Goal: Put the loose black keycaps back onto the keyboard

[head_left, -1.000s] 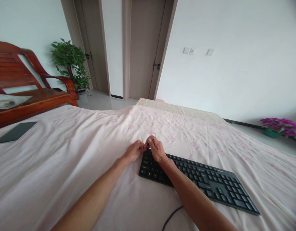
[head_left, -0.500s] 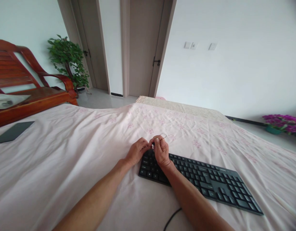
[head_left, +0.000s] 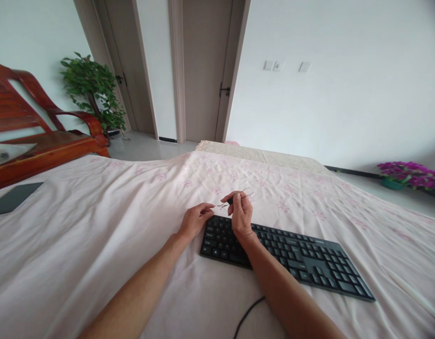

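Note:
My right hand (head_left: 241, 214) is closed around a small keycap puller with a black middle (head_left: 230, 201) and thin wire ends. One wire loop sticks out behind the fingers, and the other end points left toward my left hand. Below that wrist lies a black keyboard (head_left: 309, 263), angled on the cloth and partly covered by my right forearm. My left hand (head_left: 195, 220) rests by the keyboard's upper left corner, thumb and fingers slightly apart, with nothing visible in them. Some keys under the right hand are hidden.
Pale flowered cloth (head_left: 132, 226) with wrinkles covers the surface. A black cable (head_left: 249, 313) runs from under my right forearm toward the near edge. At the far left lies a dark flat panel (head_left: 14, 197). Beyond are a wooden bench (head_left: 44, 141), a leafy plant (head_left: 92, 84) and purple flowers (head_left: 410, 174).
My right hand has lifted a little up and right with the puller, away from the keys. My left hand has drawn slightly left, its fingers parting from the right hand. The view has shifted slightly.

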Demonstrator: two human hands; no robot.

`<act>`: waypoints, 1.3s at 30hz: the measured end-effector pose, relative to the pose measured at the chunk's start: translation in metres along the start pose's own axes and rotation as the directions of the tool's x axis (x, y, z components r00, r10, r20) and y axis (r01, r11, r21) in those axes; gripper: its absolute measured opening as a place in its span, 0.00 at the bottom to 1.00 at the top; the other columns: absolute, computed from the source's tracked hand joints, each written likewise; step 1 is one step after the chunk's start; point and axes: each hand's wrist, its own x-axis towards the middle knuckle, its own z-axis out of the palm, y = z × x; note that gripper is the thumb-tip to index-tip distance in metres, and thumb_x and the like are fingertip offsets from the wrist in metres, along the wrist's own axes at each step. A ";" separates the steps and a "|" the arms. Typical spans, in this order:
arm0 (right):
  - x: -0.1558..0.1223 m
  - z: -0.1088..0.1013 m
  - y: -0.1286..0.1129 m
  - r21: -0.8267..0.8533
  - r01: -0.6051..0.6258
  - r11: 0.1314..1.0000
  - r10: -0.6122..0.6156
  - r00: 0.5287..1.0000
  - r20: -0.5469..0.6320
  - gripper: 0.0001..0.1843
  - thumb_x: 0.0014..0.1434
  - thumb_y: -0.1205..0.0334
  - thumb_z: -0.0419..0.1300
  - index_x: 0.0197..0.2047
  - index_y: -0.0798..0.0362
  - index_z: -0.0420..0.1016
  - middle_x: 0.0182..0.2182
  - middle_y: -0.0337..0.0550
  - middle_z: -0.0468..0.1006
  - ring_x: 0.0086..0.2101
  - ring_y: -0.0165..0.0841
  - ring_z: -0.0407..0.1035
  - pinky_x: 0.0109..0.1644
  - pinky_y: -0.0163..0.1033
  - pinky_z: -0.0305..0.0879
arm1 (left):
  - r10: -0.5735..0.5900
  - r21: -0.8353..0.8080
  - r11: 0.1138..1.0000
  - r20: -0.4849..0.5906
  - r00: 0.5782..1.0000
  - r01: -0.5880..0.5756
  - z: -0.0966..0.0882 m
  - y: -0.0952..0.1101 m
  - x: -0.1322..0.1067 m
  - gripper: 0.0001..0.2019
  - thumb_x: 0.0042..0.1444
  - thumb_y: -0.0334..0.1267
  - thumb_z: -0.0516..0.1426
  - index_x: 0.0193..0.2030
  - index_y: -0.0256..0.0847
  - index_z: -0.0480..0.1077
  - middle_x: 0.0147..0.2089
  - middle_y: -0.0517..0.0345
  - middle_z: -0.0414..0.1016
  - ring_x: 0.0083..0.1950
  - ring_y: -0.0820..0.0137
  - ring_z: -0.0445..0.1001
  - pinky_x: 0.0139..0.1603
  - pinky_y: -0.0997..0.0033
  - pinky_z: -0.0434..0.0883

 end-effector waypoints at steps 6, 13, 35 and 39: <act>-0.004 -0.029 -0.008 -0.265 0.257 0.929 -0.170 0.935 0.311 0.17 0.67 0.52 0.45 0.38 0.49 0.70 0.31 0.42 0.76 0.33 0.33 0.69 0.42 0.38 0.63 | -0.144 -0.260 0.954 0.042 0.989 0.150 -0.003 -0.007 0.006 0.19 0.53 0.48 0.56 0.47 0.37 0.72 0.40 0.52 0.79 0.35 0.70 0.75 0.31 0.74 0.67; -0.013 -0.046 -0.009 -0.597 0.514 0.616 -0.166 0.825 0.540 0.11 0.67 0.61 0.48 0.46 0.49 0.71 0.39 0.45 0.76 0.41 0.36 0.70 0.45 0.39 0.63 | -0.147 -0.411 0.898 0.047 0.988 0.153 -0.005 -0.012 0.020 0.19 0.47 0.39 0.61 0.47 0.35 0.71 0.44 0.49 0.78 0.42 0.69 0.76 0.41 0.72 0.71; -0.022 -0.067 0.007 -0.391 0.356 0.849 -0.203 0.902 0.381 0.11 0.67 0.63 0.47 0.41 0.50 0.71 0.39 0.43 0.72 0.40 0.32 0.68 0.48 0.37 0.64 | 0.202 0.260 0.937 0.135 0.970 -0.232 0.023 -0.028 0.073 0.13 0.48 0.29 0.59 0.41 0.42 0.76 0.42 0.58 0.76 0.39 0.73 0.75 0.43 0.75 0.73; -0.023 -0.068 0.007 -0.345 0.338 0.876 -0.219 0.915 0.339 0.12 0.67 0.61 0.47 0.41 0.50 0.72 0.38 0.44 0.72 0.40 0.33 0.68 0.49 0.38 0.64 | 0.209 0.325 0.919 0.084 0.974 -0.225 0.020 -0.029 0.071 0.10 0.49 0.30 0.57 0.37 0.43 0.77 0.39 0.59 0.76 0.37 0.73 0.74 0.42 0.74 0.72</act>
